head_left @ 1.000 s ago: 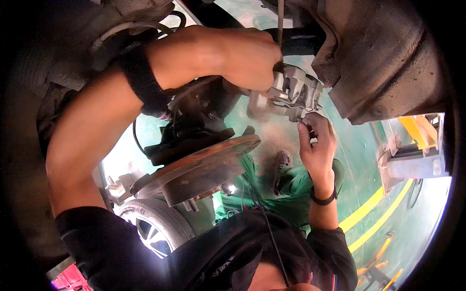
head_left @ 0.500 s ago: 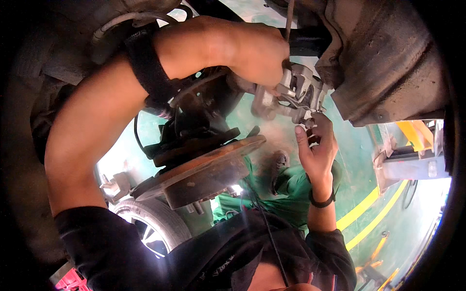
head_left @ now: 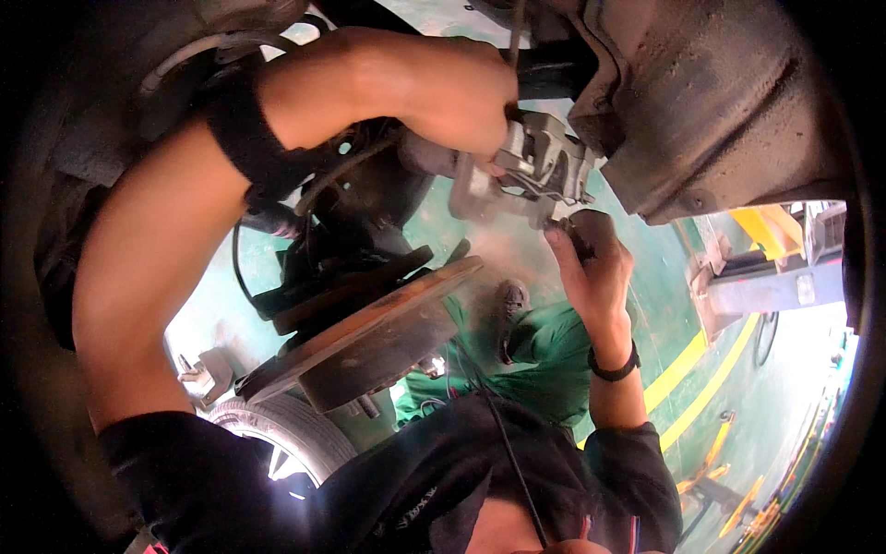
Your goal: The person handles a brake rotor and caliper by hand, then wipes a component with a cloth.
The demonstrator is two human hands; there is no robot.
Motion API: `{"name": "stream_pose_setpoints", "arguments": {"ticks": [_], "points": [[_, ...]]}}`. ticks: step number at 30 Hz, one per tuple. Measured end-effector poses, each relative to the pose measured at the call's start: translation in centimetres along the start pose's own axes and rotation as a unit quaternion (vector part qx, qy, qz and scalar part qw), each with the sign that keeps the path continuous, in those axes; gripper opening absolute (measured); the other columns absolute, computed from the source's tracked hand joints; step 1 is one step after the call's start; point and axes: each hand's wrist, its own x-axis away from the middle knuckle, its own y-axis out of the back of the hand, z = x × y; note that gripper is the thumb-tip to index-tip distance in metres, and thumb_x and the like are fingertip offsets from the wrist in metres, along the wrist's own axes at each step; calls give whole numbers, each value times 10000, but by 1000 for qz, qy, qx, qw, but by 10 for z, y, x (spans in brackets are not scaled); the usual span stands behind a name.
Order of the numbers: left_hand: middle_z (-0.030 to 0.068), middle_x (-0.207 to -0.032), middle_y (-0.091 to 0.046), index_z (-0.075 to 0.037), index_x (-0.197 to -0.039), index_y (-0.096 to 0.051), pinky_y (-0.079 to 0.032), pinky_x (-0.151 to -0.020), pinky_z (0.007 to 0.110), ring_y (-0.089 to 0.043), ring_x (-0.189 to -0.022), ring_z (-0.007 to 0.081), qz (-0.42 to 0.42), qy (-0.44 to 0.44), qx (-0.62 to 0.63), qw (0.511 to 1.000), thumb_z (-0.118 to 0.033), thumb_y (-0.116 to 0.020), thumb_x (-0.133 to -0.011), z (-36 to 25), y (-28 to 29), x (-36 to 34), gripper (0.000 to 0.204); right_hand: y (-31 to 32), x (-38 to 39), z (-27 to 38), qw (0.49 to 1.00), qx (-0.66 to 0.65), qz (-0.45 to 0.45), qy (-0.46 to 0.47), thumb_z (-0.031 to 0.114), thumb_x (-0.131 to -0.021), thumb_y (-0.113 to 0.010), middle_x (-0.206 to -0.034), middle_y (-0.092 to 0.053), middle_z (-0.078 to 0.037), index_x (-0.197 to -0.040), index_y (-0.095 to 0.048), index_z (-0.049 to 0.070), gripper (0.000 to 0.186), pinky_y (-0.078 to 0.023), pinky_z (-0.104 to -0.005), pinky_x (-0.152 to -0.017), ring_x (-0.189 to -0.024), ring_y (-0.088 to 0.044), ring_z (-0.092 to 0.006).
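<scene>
A grey metal brake caliper with thin wire clips hangs beneath the car body. My left hand reaches in from the left over the hub, its fingers closed round the caliper's upper side; most fingertips are hidden. At the caliper's lower end is my right hand, with thumb and fingers curled together. Something dark shows between those fingers, too small to name. Below and left of the caliper sits the brake disc, rusty at its rim, with wheel studs pointing down toward me.
A dirty wheel-arch panel hangs close on the right. Behind the disc are dark suspension parts and a cable. A wheel with tyre lies lower left. A lift arm stands right, above a green floor with yellow lines.
The whole view has shifted, so most things sit further left. My right fingers have curled in more tightly beside the caliper's lower end. My left hand keeps its hold on the caliper.
</scene>
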Motion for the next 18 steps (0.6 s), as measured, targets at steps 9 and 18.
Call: {"name": "stream_pose_setpoints", "arguments": {"ticks": [9,18], "points": [[236,-925,-737,1,-1125,-731,-576,-827,428,-727,-882,380,-18,-2,-6,1000,-141,-763,-714,2,-3,0,437,21,-17,-7,980,22,81,178,123,-886,-767,-992,-698,-179,-1116,-650,29,275,-565,-397,-692,-783,-702,-339],[230,-961,-739,-8,-1147,-731,-569,-857,427,-725,-928,368,-19,4,8,1000,-132,-765,-707,7,-4,0,458,20,-15,17,979,163,117,36,210,-928,-741,-857,-707,-130,-981,-632,44,206,-544,-402,-592,-719,-705,-293]]}}
